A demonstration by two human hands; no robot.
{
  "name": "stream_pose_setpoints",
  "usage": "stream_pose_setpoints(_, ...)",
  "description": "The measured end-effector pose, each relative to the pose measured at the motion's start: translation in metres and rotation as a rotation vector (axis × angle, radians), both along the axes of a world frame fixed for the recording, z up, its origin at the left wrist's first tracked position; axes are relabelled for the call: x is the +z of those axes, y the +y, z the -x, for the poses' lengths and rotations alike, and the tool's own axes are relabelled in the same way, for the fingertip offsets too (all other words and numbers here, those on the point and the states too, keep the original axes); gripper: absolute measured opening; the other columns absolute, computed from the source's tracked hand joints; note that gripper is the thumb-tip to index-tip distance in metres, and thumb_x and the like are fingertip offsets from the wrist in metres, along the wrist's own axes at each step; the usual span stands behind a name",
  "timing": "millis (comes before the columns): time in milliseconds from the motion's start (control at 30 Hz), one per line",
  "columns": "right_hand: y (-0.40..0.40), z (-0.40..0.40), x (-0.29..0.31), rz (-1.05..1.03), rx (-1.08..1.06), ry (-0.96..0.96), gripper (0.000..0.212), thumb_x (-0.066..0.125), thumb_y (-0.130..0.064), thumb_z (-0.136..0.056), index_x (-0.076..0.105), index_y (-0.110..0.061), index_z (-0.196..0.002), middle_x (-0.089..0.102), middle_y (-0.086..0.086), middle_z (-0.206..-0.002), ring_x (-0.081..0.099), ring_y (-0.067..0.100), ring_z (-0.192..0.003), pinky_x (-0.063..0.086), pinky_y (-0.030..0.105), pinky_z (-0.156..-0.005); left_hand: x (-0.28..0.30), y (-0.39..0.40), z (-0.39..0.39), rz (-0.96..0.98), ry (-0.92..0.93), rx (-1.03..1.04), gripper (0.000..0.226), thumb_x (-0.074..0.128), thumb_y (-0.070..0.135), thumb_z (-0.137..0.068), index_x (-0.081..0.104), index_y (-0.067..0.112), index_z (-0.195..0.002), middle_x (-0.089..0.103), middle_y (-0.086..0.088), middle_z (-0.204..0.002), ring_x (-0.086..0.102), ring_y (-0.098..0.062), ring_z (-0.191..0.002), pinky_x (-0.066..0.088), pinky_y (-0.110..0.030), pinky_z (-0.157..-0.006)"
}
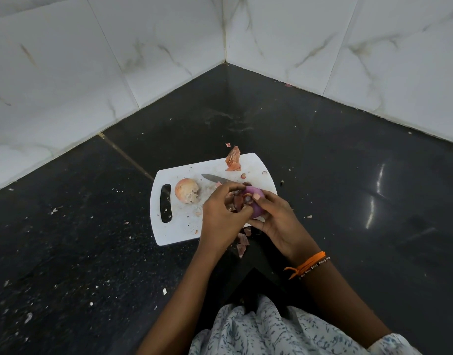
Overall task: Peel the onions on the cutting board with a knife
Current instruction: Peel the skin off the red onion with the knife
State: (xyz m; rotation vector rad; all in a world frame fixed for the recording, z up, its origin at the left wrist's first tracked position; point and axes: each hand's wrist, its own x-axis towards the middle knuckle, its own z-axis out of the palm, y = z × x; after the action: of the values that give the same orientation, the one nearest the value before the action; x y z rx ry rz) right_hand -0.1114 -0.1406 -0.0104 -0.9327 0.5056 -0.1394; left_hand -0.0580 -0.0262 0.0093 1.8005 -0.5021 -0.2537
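The right hand (274, 221) cups a purple onion (255, 201) over the white cutting board (179, 226), while the left hand (220, 213) pinches a strip of its skin (237, 201). A knife (215, 178) and an unpeeled onion (186, 190) lie on the board.

A purple onion (255, 201), white cutting board (180, 226), black speckled counter (92, 239), and orange wristband (308, 263).

I am seeing a black polished stone counter (322, 175) lying in a tiled corner, carrying a white cutting board (184, 226). Onion skin scraps (242, 243) are lying just beside the board's near edge, and pale flecks (54, 210) are scattering left of the board.
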Motion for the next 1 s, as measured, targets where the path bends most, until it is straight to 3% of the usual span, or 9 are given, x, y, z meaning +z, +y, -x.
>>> stream_pose_setpoints(233, -0.003, 0.001, 0.000, -0.094, -0.031, -0.027, 0.030, 0.060, -0.024, -0.086, 0.065, -0.007, -0.110, 0.067, 0.013, -0.111, 0.068, 0.025, -0.100, 0.059, 0.034, -0.073, -0.003, 0.005, -0.007, 0.091, 0.025, 0.066, 0.045, 0.052, -0.013, -0.081, 0.065, 0.028, -0.093, 0.067, 0.015, -0.095, 0.066, -0.002, -0.091, 0.054, -0.016, -0.071)
stream_pose_setpoints(300, -0.005, 0.001, 0.001, -0.073, -0.035, -0.002, 0.035, 0.058, -0.021, -0.088, 0.059, -0.004, -0.118, 0.062, 0.016, -0.120, 0.064, 0.027, -0.107, 0.059, 0.035, -0.076, -0.002, 0.006, -0.008, 0.123, 0.064, 0.087, 0.040, 0.054, -0.008, -0.084, 0.066, 0.030, -0.091, 0.069, 0.013, -0.094, 0.066, -0.002, -0.091, 0.053, -0.015, -0.070)
stream_pose_setpoints(400, -0.004, 0.000, 0.000, -0.130, -0.063, 0.009, 0.028, 0.054, -0.018, -0.093, 0.058, -0.005, -0.117, 0.063, 0.014, -0.115, 0.067, 0.025, -0.101, 0.059, 0.035, -0.074, -0.001, 0.003, -0.006, 0.112, 0.123, 0.082, 0.021, 0.067, 0.010, -0.083, 0.068, 0.027, -0.094, 0.070, 0.011, -0.094, 0.066, -0.003, -0.092, 0.055, -0.019, -0.074)
stream_pose_setpoints(533, -0.003, 0.000, 0.000, -0.129, -0.060, 0.016, 0.031, 0.055, -0.016, -0.093, 0.054, -0.004, -0.122, 0.064, 0.013, -0.113, 0.070, 0.021, -0.094, 0.059, 0.032, -0.071, -0.002, -0.003, -0.001, -0.028, 0.021, 0.051, 0.034, 0.081, 0.026, -0.069, 0.062, 0.028, -0.098, 0.064, 0.012, -0.100, 0.062, -0.002, -0.094, 0.052, -0.017, -0.078)
stream_pose_setpoints(700, -0.004, -0.001, 0.003, -0.157, -0.096, 0.004, 0.038, 0.065, -0.020, -0.080, 0.054, -0.011, -0.115, 0.060, 0.012, -0.117, 0.067, 0.023, -0.099, 0.059, 0.033, -0.072, -0.003, -0.007, 0.003, 0.001, -0.026, 0.099, 0.022, 0.076, 0.015, -0.075, 0.061, 0.024, -0.089, 0.063, 0.012, -0.093, 0.061, 0.001, -0.090, 0.051, -0.015, -0.076)
stream_pose_setpoints(1000, -0.004, 0.001, 0.003, -0.167, -0.117, -0.026, 0.026, 0.061, -0.016, -0.087, 0.054, -0.011, -0.112, 0.060, 0.012, -0.114, 0.071, 0.018, -0.089, 0.059, 0.031, -0.069, -0.003, -0.006, 0.001, 0.064, -0.136, 0.053, 0.013, 0.069, -0.001, -0.078, 0.068, 0.011, -0.082, 0.065, 0.002, -0.094, 0.061, -0.007, -0.095, 0.049, -0.014, -0.079)
